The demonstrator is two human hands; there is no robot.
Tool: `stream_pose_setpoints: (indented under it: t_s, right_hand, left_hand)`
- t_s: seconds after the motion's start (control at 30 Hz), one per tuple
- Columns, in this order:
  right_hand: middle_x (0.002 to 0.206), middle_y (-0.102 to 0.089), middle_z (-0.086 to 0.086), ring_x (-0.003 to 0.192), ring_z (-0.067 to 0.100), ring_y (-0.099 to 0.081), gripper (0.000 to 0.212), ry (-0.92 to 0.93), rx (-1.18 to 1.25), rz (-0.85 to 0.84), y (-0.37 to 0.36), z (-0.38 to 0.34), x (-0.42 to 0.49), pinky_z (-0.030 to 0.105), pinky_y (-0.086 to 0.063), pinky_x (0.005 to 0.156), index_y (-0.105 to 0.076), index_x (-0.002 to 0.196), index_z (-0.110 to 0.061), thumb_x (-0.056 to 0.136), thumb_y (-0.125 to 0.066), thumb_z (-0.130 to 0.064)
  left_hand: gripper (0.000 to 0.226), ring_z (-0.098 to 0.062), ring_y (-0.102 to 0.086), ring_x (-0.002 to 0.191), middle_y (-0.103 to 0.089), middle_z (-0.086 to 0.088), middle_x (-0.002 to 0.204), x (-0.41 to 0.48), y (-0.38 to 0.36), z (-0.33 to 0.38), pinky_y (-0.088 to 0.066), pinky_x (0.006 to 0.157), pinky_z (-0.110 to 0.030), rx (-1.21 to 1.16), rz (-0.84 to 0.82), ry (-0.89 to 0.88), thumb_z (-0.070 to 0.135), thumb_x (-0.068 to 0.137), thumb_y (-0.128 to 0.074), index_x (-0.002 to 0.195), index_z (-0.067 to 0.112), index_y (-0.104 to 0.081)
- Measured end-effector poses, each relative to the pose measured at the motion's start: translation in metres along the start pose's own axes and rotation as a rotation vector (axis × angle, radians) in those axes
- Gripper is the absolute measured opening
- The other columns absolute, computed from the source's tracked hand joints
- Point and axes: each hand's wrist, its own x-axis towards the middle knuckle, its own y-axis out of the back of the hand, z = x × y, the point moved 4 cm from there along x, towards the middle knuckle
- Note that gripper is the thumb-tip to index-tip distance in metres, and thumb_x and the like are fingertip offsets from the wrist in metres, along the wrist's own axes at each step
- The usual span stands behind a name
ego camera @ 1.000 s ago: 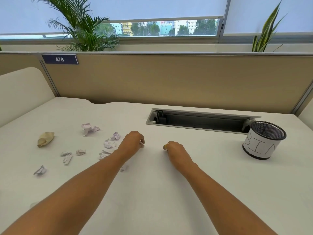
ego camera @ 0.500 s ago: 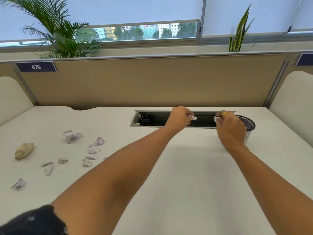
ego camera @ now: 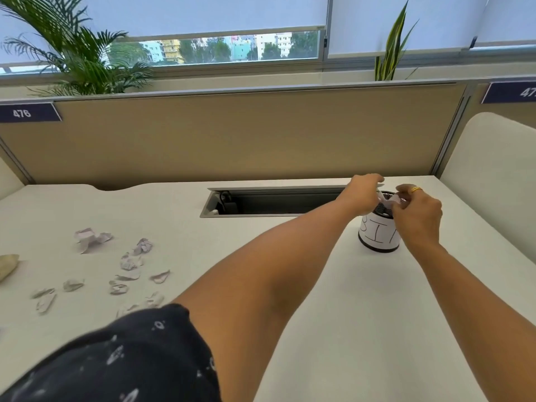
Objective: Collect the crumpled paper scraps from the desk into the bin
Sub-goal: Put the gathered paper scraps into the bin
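Both hands meet over the bin (ego camera: 379,233), a small mesh cup with a white label standing on the surface (ego camera: 333,300). The left hand (ego camera: 362,192) and right hand (ego camera: 419,211) each pinch a white paper scrap (ego camera: 387,201) in narrow fingers just above the bin's rim. More crumpled scraps (ego camera: 132,261) lie scattered well to the left of the bin.

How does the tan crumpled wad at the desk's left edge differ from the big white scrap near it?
The tan wad is beige and rounded, cut off by the frame's left edge. The white scrap is pale with a lilac tint, spread out and jagged, fully in view and nearer the partition. Both lie loose on the desk, far from the bin and the hands.
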Motion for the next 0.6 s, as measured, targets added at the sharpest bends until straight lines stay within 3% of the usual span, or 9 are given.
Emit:
stream_pose_setpoints:
  t_s: [0.13, 0.27, 0.37, 0.5, 0.6]
  right_hand:
    - [0.118, -0.065, 0.019, 0.107, 0.035, -0.060, 0.032, 0.045, 0.005, 0.035, -0.002, -0.002, -0.005, 0.037, -0.045, 0.097, -0.060, 0.117, -0.002, 0.085, -0.056, 0.002]
    - [0.112, -0.066, 0.020, 0.102, 0.036, -0.060, 0.026, 0.099, -0.014, 0.083, -0.005, -0.012, -0.011, 0.037, -0.048, 0.091, -0.063, 0.111, -0.001, 0.087, -0.053, 0.000]
    - [0.107, -0.068, 0.021, 0.098, 0.035, -0.063, 0.022, 0.132, 0.001, 0.073, -0.012, -0.022, -0.023, 0.039, -0.051, 0.089, -0.065, 0.108, -0.001, 0.089, -0.054, -0.003]
    - [0.100, -0.070, 0.018, 0.087, 0.029, -0.064, 0.018, 0.209, 0.049, -0.050, -0.036, -0.036, -0.058, 0.029, -0.050, 0.077, -0.067, 0.104, -0.003, 0.088, -0.058, -0.004]
    - [0.103, -0.070, 0.016, 0.088, 0.024, -0.064, 0.020, 0.244, 0.045, -0.214, -0.063, -0.046, -0.093, 0.021, -0.043, 0.076, -0.066, 0.106, -0.004, 0.087, -0.059, -0.004]
  left_hand:
    - [0.052, -0.033, -0.045, 0.128, -0.045, -0.019, 0.141, -0.008, 0.001, -0.002, -0.044, 0.103, -0.038, -0.023, 0.017, -0.035, -0.010, 0.087, -0.046, 0.136, 0.006, -0.040]
    - [0.047, -0.034, -0.056, 0.114, -0.052, -0.018, 0.136, -0.030, 0.011, -0.018, -0.048, 0.099, -0.043, -0.129, 0.083, -0.010, -0.007, 0.087, -0.048, 0.132, 0.007, -0.046]
    - [0.042, -0.028, -0.057, 0.115, -0.052, -0.012, 0.137, -0.065, 0.014, -0.044, -0.045, 0.103, -0.037, -0.158, 0.125, 0.005, -0.001, 0.089, -0.051, 0.130, 0.009, -0.049]
    - [0.035, -0.021, -0.058, 0.114, -0.050, -0.006, 0.138, -0.135, 0.016, -0.106, -0.044, 0.100, -0.030, -0.021, 0.118, 0.086, 0.014, 0.091, -0.055, 0.126, 0.014, -0.052]
    - [0.029, -0.017, -0.057, 0.115, -0.052, -0.002, 0.135, -0.192, 0.033, -0.155, -0.038, 0.098, -0.019, 0.042, 0.217, 0.174, 0.013, 0.090, -0.056, 0.120, 0.016, -0.056]
